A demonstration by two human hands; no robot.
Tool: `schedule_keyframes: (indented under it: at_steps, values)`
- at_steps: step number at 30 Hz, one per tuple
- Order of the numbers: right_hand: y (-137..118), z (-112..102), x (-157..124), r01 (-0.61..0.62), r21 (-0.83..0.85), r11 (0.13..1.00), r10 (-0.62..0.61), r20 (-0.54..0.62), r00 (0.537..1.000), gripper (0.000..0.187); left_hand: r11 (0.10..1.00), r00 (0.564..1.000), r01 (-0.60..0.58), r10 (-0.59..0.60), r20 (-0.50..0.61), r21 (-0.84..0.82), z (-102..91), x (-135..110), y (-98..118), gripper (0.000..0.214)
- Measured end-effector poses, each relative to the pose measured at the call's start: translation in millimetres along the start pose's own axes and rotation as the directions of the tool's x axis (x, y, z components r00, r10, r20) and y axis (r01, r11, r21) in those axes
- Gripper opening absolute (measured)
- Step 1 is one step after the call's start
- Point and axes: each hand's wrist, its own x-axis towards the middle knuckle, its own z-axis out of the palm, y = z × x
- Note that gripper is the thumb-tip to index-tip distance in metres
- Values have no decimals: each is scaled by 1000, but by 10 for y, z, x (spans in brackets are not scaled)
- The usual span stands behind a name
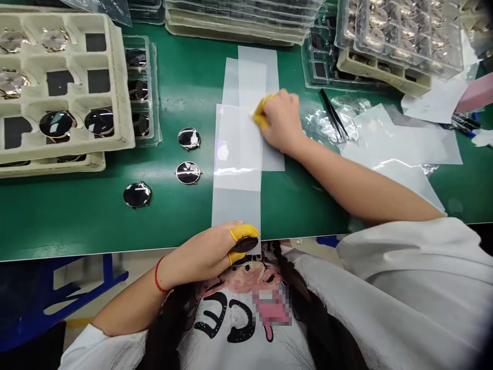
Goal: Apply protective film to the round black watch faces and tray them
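My left hand (pixel 210 252), with yellow finger cots on thumb and finger, is closed on a dark round watch head (pixel 246 243) at the table's front edge. My right hand (pixel 280 122) also wears yellow finger cots. Its fingers are pinched together over the right side of a clear film sheet (pixel 239 154); what they grip, if anything, is too small to make out. Beneath that film lie overlapping whitish sheets (pixel 235 208). To their left, two black-faced watch heads (pixel 189 139) lie one in front of the other. Another watch head (pixel 137 195) rests nearer the front left.
At left, a cream compartment tray (pixel 121 110) holding watch heads is stacked on others, beside a clear tray (pixel 154 92). More trays (pixel 234 31) stand at the back. Black tweezers (pixel 333 115), crumpled clear plastic (pixel 319 123) and loose sheets (pixel 385 139) lie at right.
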Motion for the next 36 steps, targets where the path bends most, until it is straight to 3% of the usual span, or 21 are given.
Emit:
schedule_keyframes:
  at_steps: [3, 5, 7, 9, 12, 13, 14, 15, 18, 20, 22, 27, 30, 33, 34, 36]
  values:
    - [156, -31, 364, -152, 94, 984, 157, -54, 986, 7, 998, 999, -4, 8, -53, 70, 91, -23, -50, 18]
    - [176, -88, 401, -168, 182, 969, 187, -92, 978, 8, 996, 991, -43, 52, -124, 76, 172, -51, -110, 21]
    - [131, -163, 285, -126, 253, 959, 168, -152, 974, 4, 989, 953, -140, 121, -278, -49, 205, -87, -161, 22]
    - [42, -229, 57, -40, 348, 937, 119, -208, 971, 7, 941, 839, -253, 98, -535, -226, 130, -118, -170, 29]
    - [-121, -254, -361, 114, 526, 843, -6, -203, 979, 14, 882, 579, -325, -99, -809, -341, -202, -67, -88, 45]
    - [-174, -239, -492, 161, 551, 819, -61, -196, 979, 17, 877, 533, -331, -131, -836, -348, -344, 0, -54, 46]
    - [-224, -213, -609, 209, 545, 812, -121, -193, 974, 19, 872, 518, -352, -122, -847, -341, -482, 96, -30, 48]
    - [-270, -178, -711, 260, 509, 821, -188, -190, 964, 22, 863, 521, -381, -96, -848, -331, -606, 221, -22, 49]
    - [-391, -34, -923, 444, 359, 821, -418, -152, 896, 28, 836, 588, -407, -68, -806, -367, -813, 690, -121, 44]
    - [-469, 77, -1020, 548, 273, 791, -544, -98, 833, 32, 817, 654, -362, -120, -746, -449, -804, 978, -270, 42]
    - [-556, 175, -1128, 614, 201, 763, -616, -62, 785, 35, 853, 656, -330, -101, -748, -405, -722, 1163, -433, 47]
    - [-792, 250, -1615, 768, 121, 629, -756, -135, 641, 30, 941, 679, -284, 62, -732, -184, -577, 1226, -654, 50]
    - [-870, 158, -1988, 815, 119, 568, -798, -166, 580, 22, 960, 690, -238, 61, -721, -146, -607, 1197, -676, 50]
    - [-848, -27, -2222, 876, 180, 447, -848, -225, 479, 23, 965, 696, -236, 88, -712, -111, -628, 1208, -697, 51]
    - [-818, -99, -2241, 879, 197, 433, -835, -279, 474, 23, 966, 690, -238, 95, -718, -102, -620, 1225, -705, 51]
    - [-714, -230, -2181, 838, 206, 506, -735, -405, 543, 19, 968, 659, -234, 92, -747, -87, -579, 1287, -714, 53]
